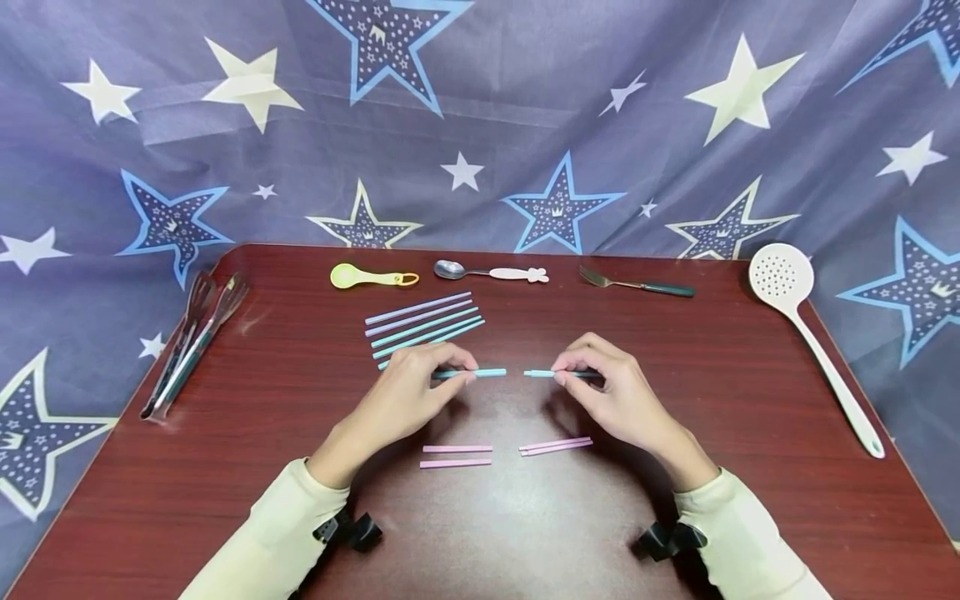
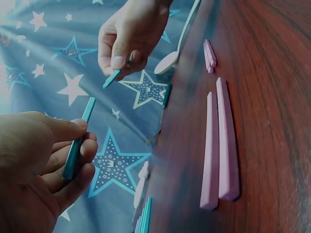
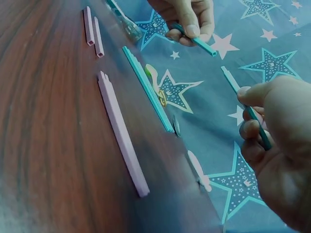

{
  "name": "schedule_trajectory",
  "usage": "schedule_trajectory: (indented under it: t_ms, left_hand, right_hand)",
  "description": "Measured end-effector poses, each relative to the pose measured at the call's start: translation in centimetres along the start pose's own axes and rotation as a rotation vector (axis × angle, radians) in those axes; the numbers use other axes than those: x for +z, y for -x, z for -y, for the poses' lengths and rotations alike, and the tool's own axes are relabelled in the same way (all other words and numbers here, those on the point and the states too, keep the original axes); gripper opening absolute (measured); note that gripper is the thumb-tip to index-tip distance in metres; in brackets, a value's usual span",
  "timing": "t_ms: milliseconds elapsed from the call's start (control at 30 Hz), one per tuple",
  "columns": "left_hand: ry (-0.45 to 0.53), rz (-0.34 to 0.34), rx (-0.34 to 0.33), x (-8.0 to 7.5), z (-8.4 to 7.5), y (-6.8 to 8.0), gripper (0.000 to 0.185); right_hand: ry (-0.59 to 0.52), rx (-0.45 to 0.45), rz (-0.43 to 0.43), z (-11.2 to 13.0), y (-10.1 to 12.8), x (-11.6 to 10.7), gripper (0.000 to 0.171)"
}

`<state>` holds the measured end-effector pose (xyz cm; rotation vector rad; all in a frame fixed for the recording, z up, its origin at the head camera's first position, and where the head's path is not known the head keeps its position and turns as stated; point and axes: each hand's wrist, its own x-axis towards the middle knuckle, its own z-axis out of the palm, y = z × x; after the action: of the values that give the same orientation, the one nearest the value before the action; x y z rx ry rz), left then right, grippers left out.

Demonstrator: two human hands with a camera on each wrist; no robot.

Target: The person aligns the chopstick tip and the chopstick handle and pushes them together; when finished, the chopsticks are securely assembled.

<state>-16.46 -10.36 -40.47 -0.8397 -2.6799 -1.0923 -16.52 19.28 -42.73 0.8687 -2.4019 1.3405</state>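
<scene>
My left hand (image 1: pixel 420 379) pinches a short teal straw piece (image 1: pixel 480 373) above the red-brown table (image 1: pixel 735 400); the same piece (image 2: pixel 77 145) shows in the left wrist view. My right hand (image 1: pixel 607 383) pinches a second short teal piece (image 1: pixel 542 373), also seen between its fingers (image 3: pixel 248 109). The two pieces point at each other with a small gap between their ends. Two pairs of short pink pieces (image 1: pixel 456 455) (image 1: pixel 555 446) lie on the table in front of my hands. Several long pink and teal straws (image 1: pixel 423 321) lie behind my left hand.
Along the table's back edge lie a yellow measuring spoon (image 1: pixel 371 277), a metal spoon with a white handle (image 1: pixel 487 272) and a green-handled fork (image 1: pixel 637 285). Tongs (image 1: pixel 191 337) rest at the left, a white slotted spoon (image 1: pixel 813 333) at the right. Star-printed cloth (image 1: pixel 480 125) hangs behind.
</scene>
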Motion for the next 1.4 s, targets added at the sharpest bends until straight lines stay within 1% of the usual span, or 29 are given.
schedule_trajectory:
  t_ms: [267, 367, 633, 800, 900, 1000, 1133, 1267, 1400]
  left_hand:
    - [0.007, -0.011, 0.012, 0.4, -0.2, 0.2, 0.005]
    - [0.019, -0.009, 0.013, 0.6, -0.3, 0.2, 0.004]
    - [0.027, 0.004, 0.022, 1.1, -0.3, 0.3, 0.005]
    - [0.03, -0.018, 0.032, 1.5, -0.2, 0.3, 0.006]
    - [0.052, -0.03, 0.036, 1.9, -0.2, 0.4, 0.007]
    - [0.083, -0.042, 0.029, 2.3, -0.2, 0.3, 0.007]
    - [0.123, -0.055, 0.004, 2.8, -0.3, 0.4, 0.006]
    - [0.162, -0.037, -0.017, 3.1, -0.3, 0.5, 0.005]
    - [0.176, -0.02, -0.026, 3.3, -0.4, 0.6, 0.005]
  right_hand:
    - [0.004, -0.005, -0.026, 0.3, 0.0, 0.4, 0.012]
    - [-0.002, -0.017, -0.021, 0.4, 0.1, 0.7, 0.011]
    - [0.002, -0.01, 0.002, 0.6, 0.2, 1.2, 0.014]
    - [0.001, -0.037, -0.017, 0.6, 0.3, 1.4, 0.016]
    - [0.0, -0.036, -0.022, 0.6, 0.4, 1.6, 0.017]
    - [-0.001, -0.028, -0.027, 0.6, 0.4, 1.8, 0.017]
    - [-0.01, -0.013, -0.037, 0.6, 0.5, 2.0, 0.017]
    - [-0.023, -0.009, -0.041, 0.6, 0.5, 2.2, 0.017]
    - [-0.027, -0.011, -0.047, 0.7, 0.5, 2.2, 0.015]
